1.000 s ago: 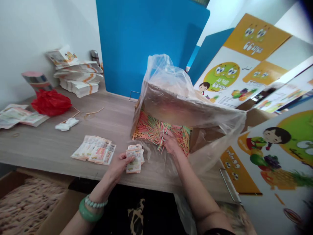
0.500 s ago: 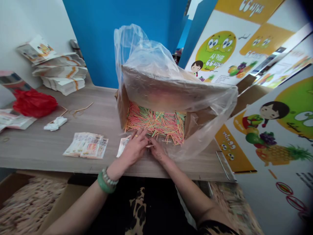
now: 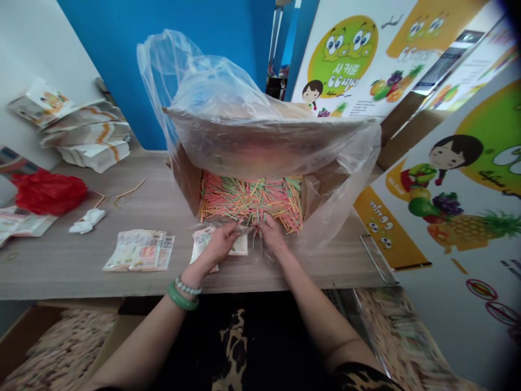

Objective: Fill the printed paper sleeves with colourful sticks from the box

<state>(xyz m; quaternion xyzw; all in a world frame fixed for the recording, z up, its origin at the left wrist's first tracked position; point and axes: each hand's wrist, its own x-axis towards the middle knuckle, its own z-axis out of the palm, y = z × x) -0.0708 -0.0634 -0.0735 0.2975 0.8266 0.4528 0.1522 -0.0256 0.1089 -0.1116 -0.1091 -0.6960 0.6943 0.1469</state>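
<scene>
A cardboard box [image 3: 185, 179] lined with a clear plastic bag [image 3: 220, 81] faces me, its front side low. Thin pink, green and yellow sticks [image 3: 252, 198] lie in a thick layer inside. At the box's front edge my right hand [image 3: 272, 234] is closed around several of these sticks, their ends poking down below the fingers. Just left of it, my left hand [image 3: 222, 241] has its fingers pinched by the edge of the liner; what they hold is too small to make out. Printed packets [image 3: 240, 247] lie on the table under and beside my left hand.
Further left, more printed packets [image 3: 140, 250] lie overlapping on the table [image 3: 81, 271]. Behind them are a crumpled white tissue [image 3: 87, 221], a red plastic bag [image 3: 49, 191] and a stack of flat packaging [image 3: 91, 138]. Printed cartons [image 3: 451, 217] stand at the right.
My hands were together over a packet at the box's front; now they are apart. My right hand has reached up to the sticks and closed on several. The view has shifted slightly.
</scene>
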